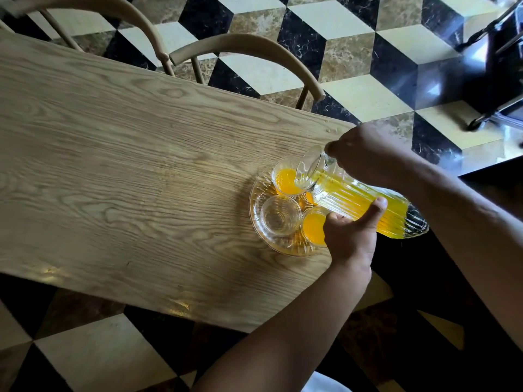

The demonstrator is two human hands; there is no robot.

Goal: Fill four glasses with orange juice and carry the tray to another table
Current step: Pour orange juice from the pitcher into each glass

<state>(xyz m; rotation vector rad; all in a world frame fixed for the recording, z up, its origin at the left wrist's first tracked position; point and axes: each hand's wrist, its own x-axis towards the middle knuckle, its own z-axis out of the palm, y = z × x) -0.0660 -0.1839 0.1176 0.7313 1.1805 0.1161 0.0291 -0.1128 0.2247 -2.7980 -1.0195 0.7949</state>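
Cube-patterned marble floor in black, cream and brown surrounds a pale wooden table (pixel 119 154), seen from the head camera looking down, with two curved wooden chairs (pixel 249 49) tucked in along its far edge at about 12 o'clock. Near the table's right-hand end sits a round cut-glass tray (pixel 256 219) holding small glasses. The right hand (pixel 368 157) is wrapped around the neck end of a ribbed glass jug (pixel 356 202) of orange juice, while the left hand (pixel 351 236) props the jug's body from below, thumb pressed against its side; whether the other fingers curl around it cannot be told.

The jug lies nearly flat, its long axis running from its base at about 4 o'clock to its mouth at about 10 o'clock, and that mouth hangs directly over the far glass (pixel 285 179), which already holds juice. A second glass (pixel 314 227) at the tray's near right, just beside the left hand, looks full. The empty glass (pixel 280 216) stands at the tray's left, roughly 8 o'clock from the jug's mouth and close by it. A fourth glass appears largely hidden beneath the jug, with only a sliver of orange showing.

Judging by this, pouring is past halfway: the next move likely calls for swinging the mouth a short way toward 8 o'clock, with both hands already on the jug. Droplets dot the table's far corner (pixel 328 131).
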